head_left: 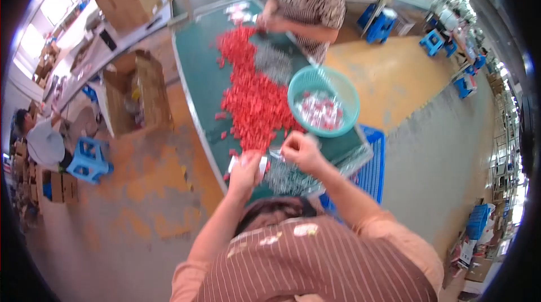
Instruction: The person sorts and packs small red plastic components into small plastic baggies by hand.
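My left hand (244, 173) is closed around a small white object (263, 165), at the near end of a heap of small red pieces (256, 102). What the white object is, I cannot make out. To its right, my right hand (303, 151) is held up with thumb and fingers pinched together; anything between them is too small to name. Below and between both hands lies a pile of small clear or silvery pieces (284, 181). A turquoise plastic basket (297, 79) holding shiny packets with red in them stands just beyond my right hand.
Across the green table (197, 71) a co-worker (313, 11) works beside a grey pile (274, 63). An open cardboard box (115, 107) and a blue stool (90, 158) are at the left. A blue crate (376, 166) sits by the table's right corner.
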`<state>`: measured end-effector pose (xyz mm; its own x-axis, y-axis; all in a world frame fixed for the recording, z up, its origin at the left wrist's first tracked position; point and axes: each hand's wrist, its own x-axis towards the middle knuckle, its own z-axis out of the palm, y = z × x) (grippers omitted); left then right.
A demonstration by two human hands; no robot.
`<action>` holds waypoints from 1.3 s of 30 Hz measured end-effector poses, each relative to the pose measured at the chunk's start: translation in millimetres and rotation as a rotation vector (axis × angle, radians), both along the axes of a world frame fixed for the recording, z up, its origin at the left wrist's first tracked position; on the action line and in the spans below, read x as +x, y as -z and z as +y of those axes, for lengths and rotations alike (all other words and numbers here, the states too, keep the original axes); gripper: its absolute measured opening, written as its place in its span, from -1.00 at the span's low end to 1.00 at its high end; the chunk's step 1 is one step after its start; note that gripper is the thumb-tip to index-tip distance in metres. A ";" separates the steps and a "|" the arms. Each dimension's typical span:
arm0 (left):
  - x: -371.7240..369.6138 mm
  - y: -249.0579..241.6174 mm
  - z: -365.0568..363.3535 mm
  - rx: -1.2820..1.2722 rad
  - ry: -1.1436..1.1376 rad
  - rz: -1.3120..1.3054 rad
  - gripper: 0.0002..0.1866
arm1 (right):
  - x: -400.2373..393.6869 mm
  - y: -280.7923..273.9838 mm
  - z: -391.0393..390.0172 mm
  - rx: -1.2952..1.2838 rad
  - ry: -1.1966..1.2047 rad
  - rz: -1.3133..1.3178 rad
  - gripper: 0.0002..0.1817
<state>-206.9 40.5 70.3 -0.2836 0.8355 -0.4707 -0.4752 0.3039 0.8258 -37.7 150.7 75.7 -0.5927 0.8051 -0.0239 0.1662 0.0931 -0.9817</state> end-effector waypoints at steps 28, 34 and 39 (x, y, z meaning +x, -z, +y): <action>16.4 8.8 -6.6 0.107 0.183 0.509 -0.86 | -5.8 -9.1 -33.6 -0.008 -0.093 -0.219 -0.78; 17.9 13.5 -7.6 0.043 0.173 0.469 -0.88 | -4.8 1.0 -31.6 -0.078 -0.099 -0.230 -0.79; 21.5 24.5 -9.0 0.056 0.177 0.411 -0.89 | -4.6 10.8 -34.1 -0.132 -0.052 -0.235 -0.79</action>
